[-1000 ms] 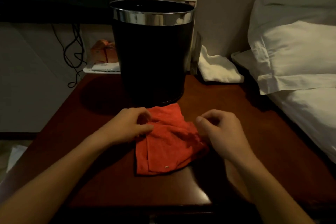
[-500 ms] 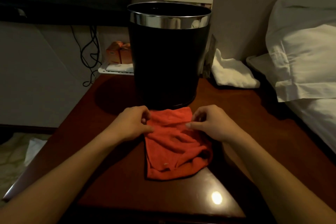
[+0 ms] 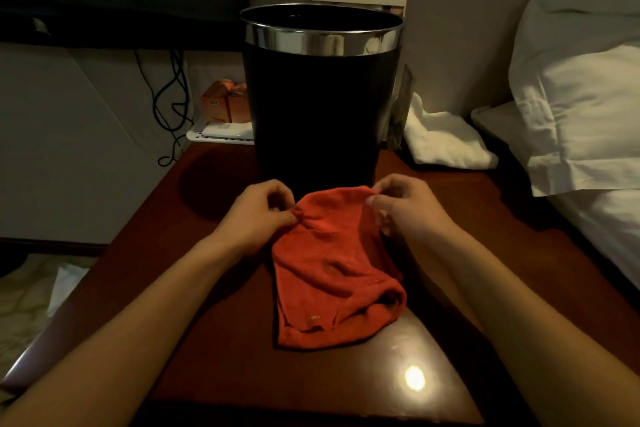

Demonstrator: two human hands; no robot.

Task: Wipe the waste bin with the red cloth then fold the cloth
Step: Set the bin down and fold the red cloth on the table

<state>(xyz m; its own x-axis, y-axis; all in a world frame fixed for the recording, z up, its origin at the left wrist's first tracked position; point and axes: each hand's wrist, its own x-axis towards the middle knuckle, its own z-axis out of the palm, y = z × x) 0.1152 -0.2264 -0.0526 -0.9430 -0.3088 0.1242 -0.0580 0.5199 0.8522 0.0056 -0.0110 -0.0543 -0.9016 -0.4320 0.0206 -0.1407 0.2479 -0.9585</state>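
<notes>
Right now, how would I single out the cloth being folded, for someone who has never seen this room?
Find the dark wooden bedside table with the tall black waste bin on it. Directly in front of the bin lies the red cloth, its far edge pinched by the left hand and right hand. The only other cloth, beside the bin, is white.

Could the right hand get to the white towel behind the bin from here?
Probably yes. The right hand pinches the red cloth at its far edge, and bare table lies between it and the white towel; the waste bin stands left of that path.
</notes>
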